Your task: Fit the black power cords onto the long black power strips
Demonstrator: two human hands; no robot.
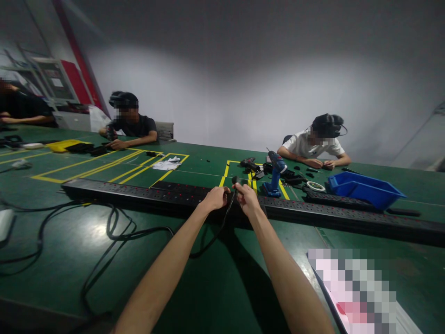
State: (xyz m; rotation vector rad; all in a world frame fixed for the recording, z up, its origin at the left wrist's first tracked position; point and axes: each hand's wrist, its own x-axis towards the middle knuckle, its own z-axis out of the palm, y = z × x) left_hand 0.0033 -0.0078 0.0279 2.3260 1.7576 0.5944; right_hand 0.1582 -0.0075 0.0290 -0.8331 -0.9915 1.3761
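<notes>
Long black power strips with red dots (330, 217) lie across the green table. Above their middle, my right hand (246, 197) is closed on a black plug (236, 180) at the end of a black cable (225, 218). Just to its left, my left hand (218, 198) has its fingers pressed together beside the cable; what they hold, if anything, is too small to make out. From between the hands the cable hangs down toward the near side of the strips and runs left along the table.
A blue cordless drill (274, 174) stands beyond the strips, near a blue bin (363, 185) and a tape roll (315, 186). Looped black cables (114, 232) cover the left. A blurred flat item (354, 292) lies front right. Several people sit across the table.
</notes>
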